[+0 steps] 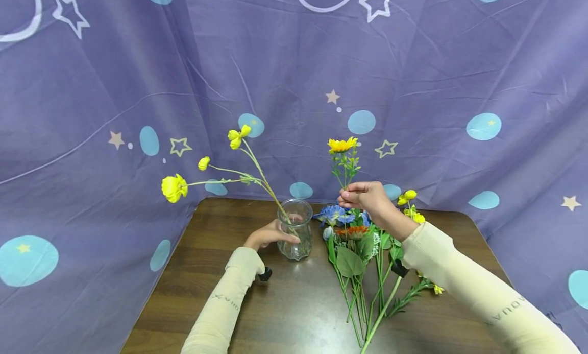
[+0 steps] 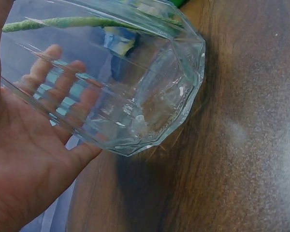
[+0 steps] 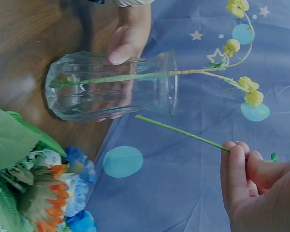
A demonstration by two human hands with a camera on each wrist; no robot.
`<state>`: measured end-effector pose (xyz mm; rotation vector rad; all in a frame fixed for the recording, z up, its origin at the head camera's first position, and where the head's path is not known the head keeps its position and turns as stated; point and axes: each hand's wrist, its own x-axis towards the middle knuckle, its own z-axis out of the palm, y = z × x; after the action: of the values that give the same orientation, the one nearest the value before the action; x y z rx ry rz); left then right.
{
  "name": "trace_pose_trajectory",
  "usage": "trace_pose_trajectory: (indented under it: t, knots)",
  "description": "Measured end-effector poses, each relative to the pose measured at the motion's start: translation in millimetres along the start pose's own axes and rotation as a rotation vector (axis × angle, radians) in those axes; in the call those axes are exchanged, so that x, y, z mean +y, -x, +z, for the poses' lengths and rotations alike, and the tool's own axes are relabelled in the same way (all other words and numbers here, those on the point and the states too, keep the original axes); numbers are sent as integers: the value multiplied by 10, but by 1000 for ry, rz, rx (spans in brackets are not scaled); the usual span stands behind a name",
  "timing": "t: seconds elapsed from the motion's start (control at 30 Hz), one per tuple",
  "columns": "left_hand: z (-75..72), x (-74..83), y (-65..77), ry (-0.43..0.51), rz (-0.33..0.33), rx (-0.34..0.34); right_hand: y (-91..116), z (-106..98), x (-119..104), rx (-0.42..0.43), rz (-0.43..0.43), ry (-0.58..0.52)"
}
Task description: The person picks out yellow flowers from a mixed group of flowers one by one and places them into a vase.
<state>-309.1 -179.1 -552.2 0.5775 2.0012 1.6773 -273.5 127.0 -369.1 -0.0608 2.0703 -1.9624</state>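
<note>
A clear glass vase [image 1: 300, 249] stands on the table with my left hand [image 1: 271, 235] curled round its side. In it leans a stem of yellow flowers [image 1: 262, 178], its blooms spread out to the left. My right hand [image 1: 367, 198] pinches a yellow sunflower [image 1: 342, 145] by its green stem, held upright above the pile and right of the vase. In the right wrist view, the free end of that green stem [image 3: 183, 133] points toward the vase, close to its rim. The left wrist view shows fingers [image 2: 63, 79] behind the glass.
Right of the vase lies a pile of artificial flowers: blue blooms [image 1: 337, 215], an orange flower [image 1: 352, 232], green leaves [image 1: 350, 262] and yellow blooms [image 1: 413, 215]. Their stems reach toward the front of the wooden table [image 1: 285, 313]. A purple patterned cloth [image 1: 285, 52] hangs behind.
</note>
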Motion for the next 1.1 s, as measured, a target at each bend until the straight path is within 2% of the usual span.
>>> trace_pose_trajectory:
  t: [0.3, 0.57, 0.87, 1.1]
  knots:
    - [0, -4, -6, -5, -6, 8, -40, 80, -124, 23, -60, -36]
    - [4, 9, -6, -5, -3, 7, -51, 168, -206, 51, -78, -60]
    - [5, 8, -5, 1, -3, 10, -72, 267, -270, 57, -142, -71]
    - [4, -14, -7, -4, -3, 14, -115, 351, -304, 49, -172, -127]
